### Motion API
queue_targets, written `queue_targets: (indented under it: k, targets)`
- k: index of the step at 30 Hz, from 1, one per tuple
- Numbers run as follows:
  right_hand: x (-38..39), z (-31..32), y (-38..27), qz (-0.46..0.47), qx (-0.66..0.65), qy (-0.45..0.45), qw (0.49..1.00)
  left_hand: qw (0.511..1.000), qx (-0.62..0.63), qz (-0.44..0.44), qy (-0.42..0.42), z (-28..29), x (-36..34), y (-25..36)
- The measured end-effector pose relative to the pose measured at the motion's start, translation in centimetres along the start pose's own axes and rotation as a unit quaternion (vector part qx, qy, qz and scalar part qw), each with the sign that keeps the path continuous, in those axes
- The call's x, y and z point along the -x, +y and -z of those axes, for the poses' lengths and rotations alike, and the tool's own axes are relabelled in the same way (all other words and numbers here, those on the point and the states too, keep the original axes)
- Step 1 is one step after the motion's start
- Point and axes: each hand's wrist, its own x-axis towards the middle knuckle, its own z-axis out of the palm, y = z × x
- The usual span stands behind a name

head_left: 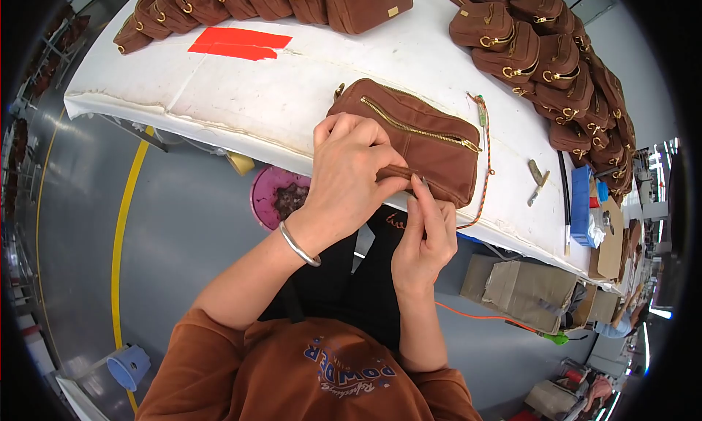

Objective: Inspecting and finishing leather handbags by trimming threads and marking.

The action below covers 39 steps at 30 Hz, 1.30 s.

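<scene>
A brown pouch bag [431, 158] with a gold zipper across its top lies at the near edge of the white table. My left hand [347, 165], a silver bangle on its wrist, is closed on the bag's near edge, pinching a fold of it between thumb and fingers. Against the same fold, the fingertips of my right hand [428, 238] are pressed together in a pinch. Anything finer between those fingertips is too small to make out. Right of the bag lies a thin orange-and-green cord [488, 158].
Brown bags stand in a row [270, 0] at the back and a pile [563, 70] at the right. Red tape [241, 42] marks the table [241, 92]. A small tool [539, 179], a dark rod [564, 194] and a blue box [581, 205] lie right. Below is a pink bin [261, 201].
</scene>
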Motion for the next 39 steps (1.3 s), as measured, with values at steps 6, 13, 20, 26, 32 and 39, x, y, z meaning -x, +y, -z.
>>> queue_targets:
  k: [6,13,20,26,32,39]
  targets:
    - [0.0,0.2,-0.2,0.011,-0.018,-0.009,1.000,1.000,0.003,-0.012,0.005,0.0,0.2,-0.2]
    - [0.1,1.2,-1.3,-0.064,-0.139,-0.074,0.985,0.999,0.001,-0.037,0.000,-0.2,0.3,-0.6]
    - [-1.5,5.2,-1.9,0.009,-0.132,-0.074,0.988,0.996,0.008,-0.088,0.007,0.3,-0.1,-1.2]
    - [-3.6,5.6,-1.0,-0.112,-0.212,-0.060,0.969,0.986,0.010,-0.159,-0.048,2.1,-1.0,-2.8]
    - [-3.8,3.9,1.8,-0.081,-0.149,-0.074,0.983,0.994,-0.020,-0.107,-0.003,3.0,0.9,-1.6]
    - [-3.9,4.1,0.3,-0.065,-0.072,-0.089,0.991,0.975,0.152,0.138,0.087,2.3,5.7,1.8]
